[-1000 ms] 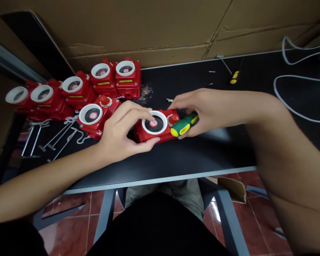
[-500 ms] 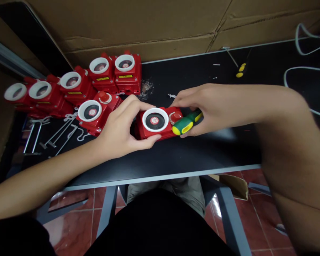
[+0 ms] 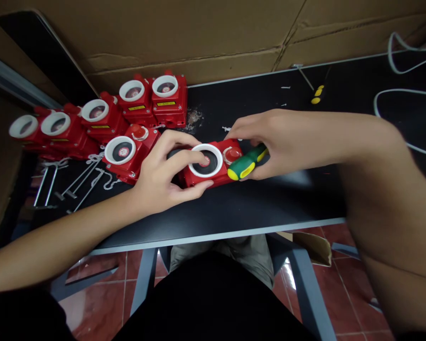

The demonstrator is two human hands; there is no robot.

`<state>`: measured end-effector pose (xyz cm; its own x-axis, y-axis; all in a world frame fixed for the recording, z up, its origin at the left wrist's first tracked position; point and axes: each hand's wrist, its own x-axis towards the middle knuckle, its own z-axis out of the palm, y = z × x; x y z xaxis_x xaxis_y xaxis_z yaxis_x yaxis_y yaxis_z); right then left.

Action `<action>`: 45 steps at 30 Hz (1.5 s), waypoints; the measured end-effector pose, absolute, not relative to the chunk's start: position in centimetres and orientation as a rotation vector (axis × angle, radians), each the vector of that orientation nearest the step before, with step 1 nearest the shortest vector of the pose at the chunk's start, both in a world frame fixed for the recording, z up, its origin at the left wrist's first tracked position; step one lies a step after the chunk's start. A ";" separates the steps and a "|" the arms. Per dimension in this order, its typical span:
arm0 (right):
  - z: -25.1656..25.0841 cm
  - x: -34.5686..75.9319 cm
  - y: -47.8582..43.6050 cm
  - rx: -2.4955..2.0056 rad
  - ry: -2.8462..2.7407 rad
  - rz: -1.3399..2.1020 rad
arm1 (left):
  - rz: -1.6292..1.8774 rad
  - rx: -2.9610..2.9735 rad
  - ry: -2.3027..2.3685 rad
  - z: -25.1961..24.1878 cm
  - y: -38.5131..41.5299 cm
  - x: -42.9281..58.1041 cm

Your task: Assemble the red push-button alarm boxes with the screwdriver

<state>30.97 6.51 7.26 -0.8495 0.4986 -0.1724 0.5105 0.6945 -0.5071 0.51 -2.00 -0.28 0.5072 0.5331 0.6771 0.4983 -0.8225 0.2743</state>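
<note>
A red box-shaped device [image 3: 218, 179] with a white ring around a dark round disc lies on the black table in front of me. My left hand [image 3: 166, 175] grips its left end, thumb along the near side, and the index fingertip touches the red and white centre of the disc. A red cap sits on the device's right part. My right hand [image 3: 260, 142] holds a screwdriver [image 3: 246, 163] by its green and yellow handle; its blade is hidden. The right fingertips rest at the device's far right edge. Just left of my left hand stands a similar red device [image 3: 127, 154].
Several more red devices [image 3: 170, 102] stand in a group at the back left. Metal T-shaped rods [image 3: 79, 177] with white cord lie at the left. A yellow and black-handled tool [image 3: 317, 94], small screws and a white cable [image 3: 394, 90] lie toward the right. Cardboard [image 3: 198, 38] lines the back.
My left index finger has moved from the device's far side onto the centre of its disc. My right hand keeps its hold on the screwdriver in nearly the same place.
</note>
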 end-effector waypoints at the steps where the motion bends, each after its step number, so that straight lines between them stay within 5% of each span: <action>1: 7.3 31.0 6.5 0.853 2.872 -0.868 | 1.256 2.683 0.893 -0.3 -2.0 0.5; 45: 7.0 30.7 6.4 0.843 2.805 -0.896 | 1.153 2.644 1.031 0.4 -2.3 0.6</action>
<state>30.70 6.43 7.04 -0.8457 0.4804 -0.2325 0.5262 0.6779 -0.5133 0.59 -2.28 0.36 0.4909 0.6096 0.6224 0.5506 -0.7707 0.3207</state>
